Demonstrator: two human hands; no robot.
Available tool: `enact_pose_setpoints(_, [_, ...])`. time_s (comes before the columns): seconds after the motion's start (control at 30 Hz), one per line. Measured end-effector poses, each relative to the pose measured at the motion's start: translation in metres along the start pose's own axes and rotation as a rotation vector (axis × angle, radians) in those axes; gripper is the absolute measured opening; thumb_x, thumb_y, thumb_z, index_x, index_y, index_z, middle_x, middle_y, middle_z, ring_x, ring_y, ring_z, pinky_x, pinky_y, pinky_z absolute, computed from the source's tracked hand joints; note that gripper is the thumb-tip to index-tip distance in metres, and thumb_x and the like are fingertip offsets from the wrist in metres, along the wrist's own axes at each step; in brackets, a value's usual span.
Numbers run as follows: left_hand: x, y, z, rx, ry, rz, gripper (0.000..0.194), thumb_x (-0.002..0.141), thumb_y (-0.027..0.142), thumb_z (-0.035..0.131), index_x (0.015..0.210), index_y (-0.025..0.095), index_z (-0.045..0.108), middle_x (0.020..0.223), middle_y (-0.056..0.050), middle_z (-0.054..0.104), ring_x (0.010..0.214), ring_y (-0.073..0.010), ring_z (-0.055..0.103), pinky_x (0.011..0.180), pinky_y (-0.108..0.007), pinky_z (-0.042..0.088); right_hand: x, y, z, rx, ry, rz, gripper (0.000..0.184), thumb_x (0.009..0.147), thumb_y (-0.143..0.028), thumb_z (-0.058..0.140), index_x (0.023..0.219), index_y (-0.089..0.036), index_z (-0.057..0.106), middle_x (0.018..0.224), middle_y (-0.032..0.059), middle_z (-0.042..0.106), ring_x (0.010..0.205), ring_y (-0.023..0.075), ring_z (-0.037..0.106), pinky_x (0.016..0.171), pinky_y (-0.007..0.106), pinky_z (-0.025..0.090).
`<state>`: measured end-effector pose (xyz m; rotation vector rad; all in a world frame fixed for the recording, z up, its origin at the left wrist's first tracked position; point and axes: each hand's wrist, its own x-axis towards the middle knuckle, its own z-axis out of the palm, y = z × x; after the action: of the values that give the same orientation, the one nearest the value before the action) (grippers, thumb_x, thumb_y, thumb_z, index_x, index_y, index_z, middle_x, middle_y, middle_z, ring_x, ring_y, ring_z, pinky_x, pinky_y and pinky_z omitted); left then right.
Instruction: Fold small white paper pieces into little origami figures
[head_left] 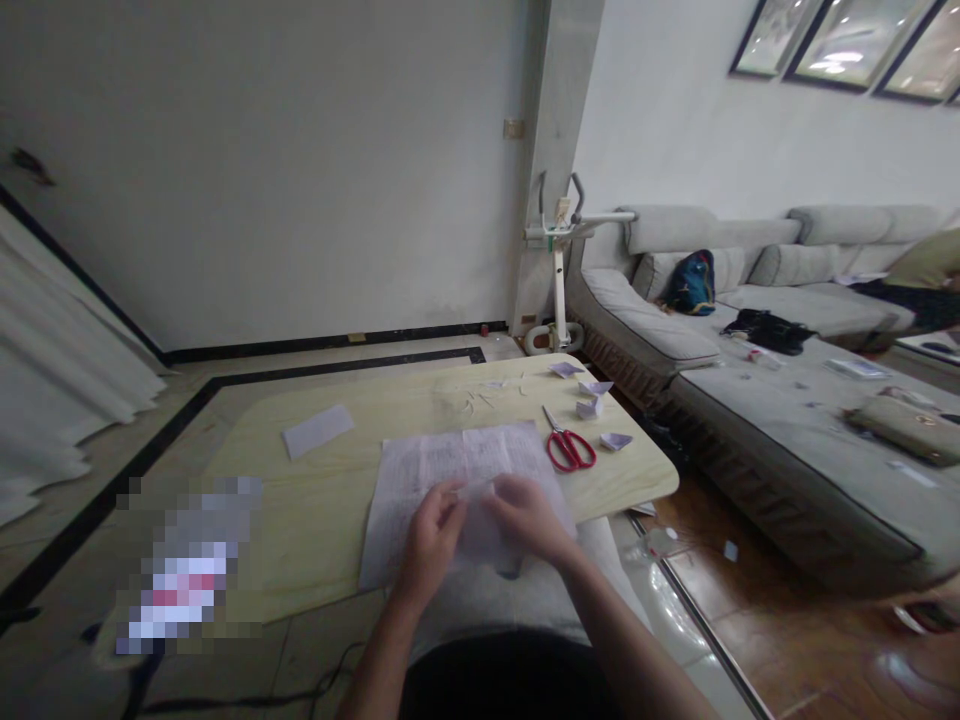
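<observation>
A large, creased sheet of printed paper point(424, 460) lies over the near side of the table, its lower edge reaching toward my lap. Above it, my left hand point(433, 530) has its thumb and fingertips pinched together. My right hand point(531, 518) is closed the same way, a short gap from the left. Something small and pale seems to be between the fingertips, too blurred to name. Red-handled scissors point(571, 450) rest to the right of the sheet, blades pointing away. Several small folded paper pieces point(616, 441) sit along the table's right edge.
Thin paper scraps point(480, 400) are scattered on the wooden table point(247, 440) beyond the sheet. A folded paper strip point(318, 430) lies at left, and a pixelated object point(184, 580) is at the left corner. A grey sofa point(787, 420) stands to the right, with a person point(926, 270) at its far end.
</observation>
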<state>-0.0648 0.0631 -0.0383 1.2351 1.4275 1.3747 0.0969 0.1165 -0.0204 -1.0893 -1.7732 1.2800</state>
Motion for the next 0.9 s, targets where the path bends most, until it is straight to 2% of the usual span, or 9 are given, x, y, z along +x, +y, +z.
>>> enact_pose_setpoints(0.23, [-0.001,-0.0004,0.0004,-0.014,-0.025,-0.001,0.032,0.089,0.033,0.057,0.118,0.018,0.057,0.075,0.001,0.063,0.065,-0.0156,0.059,0.057,-0.023,0.045,0.0005,0.0,0.0014,-0.011,0.033,0.011,0.025,0.081,-0.031,0.058,0.061,-0.019,0.05,0.055,-0.0055,0.042,0.054,0.0107,0.041,0.047,0.021,0.029])
enact_pose_setpoints(0.37, [-0.0011,0.0,-0.0001,-0.006,-0.024,0.009,0.029,0.089,0.031,0.057,0.115,0.018,0.059,0.068,0.004,0.056,0.061,-0.0139,0.055,0.055,-0.021,0.042,0.0004,-0.0025,0.0013,-0.018,0.044,0.01,0.026,0.08,-0.03,0.058,0.06,-0.019,0.048,0.055,-0.0061,0.039,0.053,0.0101,0.039,0.047,0.021,0.028])
enact_pose_setpoints(0.5, [-0.0012,0.002,-0.0002,0.005,-0.018,0.015,0.027,0.088,0.031,0.058,0.112,0.017,0.061,0.069,0.004,0.055,0.059,-0.013,0.052,0.053,-0.021,0.039,0.0003,-0.0039,0.0015,-0.024,0.052,0.017,0.027,0.079,-0.03,0.059,0.058,-0.019,0.044,0.055,-0.0065,0.036,0.052,0.0096,0.037,0.046,0.02,0.027])
enact_pose_setpoints(0.9, [-0.002,0.0008,0.0001,0.012,-0.023,0.012,0.027,0.088,0.03,0.058,0.112,0.018,0.059,0.066,0.006,0.048,0.056,-0.0117,0.046,0.051,-0.02,0.037,0.0004,-0.0027,0.0013,-0.028,0.047,0.028,0.022,0.077,-0.028,0.058,0.061,-0.019,0.046,0.058,-0.0053,0.041,0.055,0.0102,0.039,0.047,0.02,0.03])
